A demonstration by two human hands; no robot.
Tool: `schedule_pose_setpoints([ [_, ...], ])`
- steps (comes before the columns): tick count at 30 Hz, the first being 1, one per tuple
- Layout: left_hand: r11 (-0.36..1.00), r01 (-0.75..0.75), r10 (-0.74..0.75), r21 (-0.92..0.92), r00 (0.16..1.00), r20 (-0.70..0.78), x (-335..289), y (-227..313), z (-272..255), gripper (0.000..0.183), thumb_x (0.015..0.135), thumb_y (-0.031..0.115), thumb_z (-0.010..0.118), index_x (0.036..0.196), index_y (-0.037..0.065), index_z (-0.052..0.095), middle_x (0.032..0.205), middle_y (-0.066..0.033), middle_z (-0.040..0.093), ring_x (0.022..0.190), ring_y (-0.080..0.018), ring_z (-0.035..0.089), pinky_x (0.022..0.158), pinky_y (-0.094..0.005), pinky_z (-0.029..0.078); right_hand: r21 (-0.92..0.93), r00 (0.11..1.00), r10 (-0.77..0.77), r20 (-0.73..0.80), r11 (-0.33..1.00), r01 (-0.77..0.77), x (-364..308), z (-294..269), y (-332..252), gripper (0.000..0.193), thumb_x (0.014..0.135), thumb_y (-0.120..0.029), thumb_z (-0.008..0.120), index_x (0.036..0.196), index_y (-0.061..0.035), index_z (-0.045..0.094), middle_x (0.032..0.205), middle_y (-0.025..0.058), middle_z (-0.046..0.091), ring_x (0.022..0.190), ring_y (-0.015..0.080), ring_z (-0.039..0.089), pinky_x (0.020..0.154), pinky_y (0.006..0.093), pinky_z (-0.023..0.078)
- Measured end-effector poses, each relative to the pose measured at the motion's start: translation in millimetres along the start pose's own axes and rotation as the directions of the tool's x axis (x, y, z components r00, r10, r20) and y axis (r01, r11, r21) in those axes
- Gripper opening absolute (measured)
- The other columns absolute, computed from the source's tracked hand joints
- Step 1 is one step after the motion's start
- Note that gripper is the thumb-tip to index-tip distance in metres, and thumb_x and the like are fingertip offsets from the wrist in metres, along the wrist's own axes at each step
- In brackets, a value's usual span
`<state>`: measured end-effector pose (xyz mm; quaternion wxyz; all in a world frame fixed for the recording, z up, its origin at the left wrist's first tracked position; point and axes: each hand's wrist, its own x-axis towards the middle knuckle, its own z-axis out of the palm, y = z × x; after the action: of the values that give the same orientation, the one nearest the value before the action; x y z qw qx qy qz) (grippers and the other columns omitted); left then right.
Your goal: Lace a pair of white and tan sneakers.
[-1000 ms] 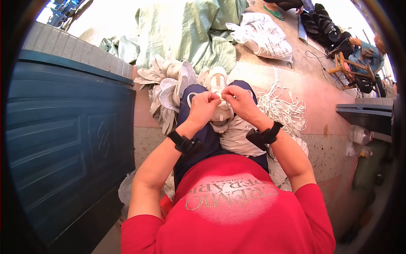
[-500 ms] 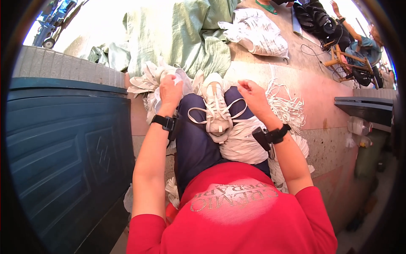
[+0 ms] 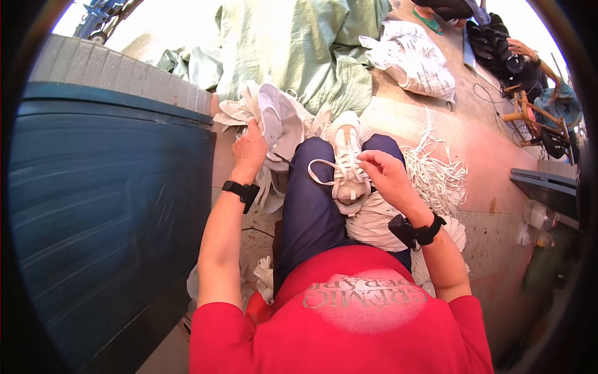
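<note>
Between my thighs rests a cream sneaker (image 3: 349, 163), toe pointing away, with a loop of its white lace (image 3: 319, 172) spread to the left. At the shoe's right edge is my right hand (image 3: 387, 176), its fingers curled and the thumb close to the forefinger; what lies between them, if anything, is too small to make out. Off to the left, my left hand (image 3: 250, 151) grips the edge of a pale grey-white shoe upper (image 3: 278, 118) on a heap of similar pieces. My fingertips there are partly hidden by the fabric.
Bundled white laces (image 3: 377, 224) lie by my right thigh, with a loose lace pile (image 3: 436, 174) beyond. A green sheet (image 3: 293, 56) and a white sack (image 3: 411, 62) are ahead. A blue door panel (image 3: 112, 218) stands left. Another person's hand (image 3: 522, 48) shows at far right.
The view has shifted, so the scene sits farther right. My right hand has come in to the sneaker's side, over its right lace loop. The pale upper has lifted and spread at my left hand.
</note>
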<state>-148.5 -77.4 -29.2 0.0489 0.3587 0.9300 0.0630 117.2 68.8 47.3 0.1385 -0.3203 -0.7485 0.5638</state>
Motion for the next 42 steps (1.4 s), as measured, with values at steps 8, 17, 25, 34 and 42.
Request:
schedule_pose_setpoints([
  [8,0.924,-0.372,0.332,-0.082,0.892,-0.305,-72,111,-133,0.043,0.066,0.006,0.055,0.109,0.006,0.052,0.060,-0.0099,0.056,0.056,-0.0263,0.057,0.051,-0.0364,0.044,-0.146,0.925,-0.316,0.211,0.925,0.350,2,84,-42,0.042,0.073,-0.014,0.065,0.108,0.0011,0.048,0.097,0.0146,0.055,0.091,0.0254,0.053,0.078,0.0328,0.043],
  [17,0.215,0.092,0.051,-0.972,0.993,0.105,-67,56,-74,0.028,0.089,0.018,0.048,0.111,0.000,0.048,0.088,-0.0030,0.058,0.078,-0.0081,0.052,0.073,-0.0232,0.043,0.404,0.965,-0.120,0.233,0.915,0.016,-52,67,-26,0.041,0.077,-0.004,0.061,0.115,0.0005,0.046,0.111,0.0066,0.051,0.100,0.0152,0.048,0.087,0.0286,0.039],
  [25,0.552,0.004,0.150,-0.834,0.983,0.104,-127,45,-1,0.026,0.090,0.020,0.044,0.100,0.000,0.054,0.091,-0.0148,0.060,0.086,-0.0199,0.057,0.076,-0.0287,0.043,0.540,0.938,-0.020,0.346,0.822,-0.181,-55,56,-9,0.049,0.078,-0.005,0.062,0.121,-0.0013,0.040,0.114,0.0052,0.049,0.102,0.0140,0.047,0.087,0.0278,0.040],
  [34,0.806,-0.095,0.244,-0.584,0.953,0.182,-129,75,-62,0.041,0.089,0.039,0.040,0.099,0.001,0.054,0.084,-0.0229,0.060,0.082,-0.0391,0.058,0.071,-0.0402,0.044,0.798,0.858,0.125,0.499,0.319,-0.511,-78,2,31,0.048,0.082,-0.015,0.059,0.122,0.0016,0.038,0.114,0.0107,0.052,0.102,0.0211,0.054,0.091,0.0352,0.042],
  [42,0.861,-0.143,0.261,-0.487,0.948,0.184,-127,94,-34,0.037,0.090,0.034,0.034,0.089,0.001,0.051,0.076,-0.0276,0.057,0.076,-0.0450,0.055,0.068,-0.0512,0.042,0.703,0.962,0.253,0.107,0.664,-0.253,-75,4,25,0.034,0.085,-0.018,0.056,0.113,-0.0010,0.046,0.103,0.0059,0.057,0.092,0.0120,0.054,0.078,0.0253,0.044],
])
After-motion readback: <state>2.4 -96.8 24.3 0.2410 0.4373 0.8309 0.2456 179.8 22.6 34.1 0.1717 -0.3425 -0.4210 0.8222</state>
